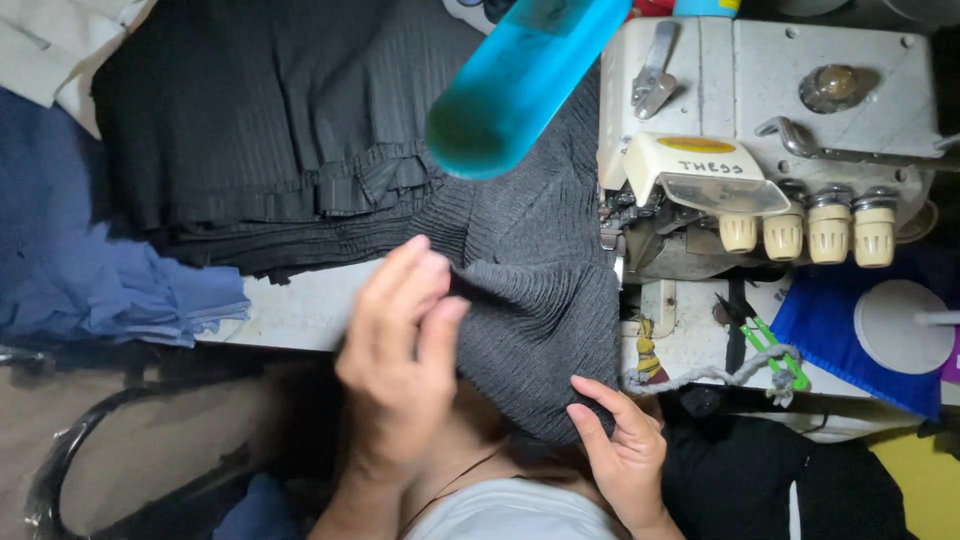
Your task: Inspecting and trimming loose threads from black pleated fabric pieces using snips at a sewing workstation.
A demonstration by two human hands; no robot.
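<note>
A small yellow oval label [696,145] with a white handwritten tag [710,167] below sits on the sewing machine [800,90].

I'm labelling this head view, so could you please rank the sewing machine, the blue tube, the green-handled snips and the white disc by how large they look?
1. Sewing machine, largest.
2. Blue tube, though it sits close to the camera, so its look is inflated.
3. White disc.
4. Green-handled snips; roughly as long as the disc is wide, but much thinner.

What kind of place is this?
Probably a sewing workshop: a sewing machine with thread knobs, stacks of black cloth, and both hands, left hand and right hand, holding grey ribbed fabric.
</note>
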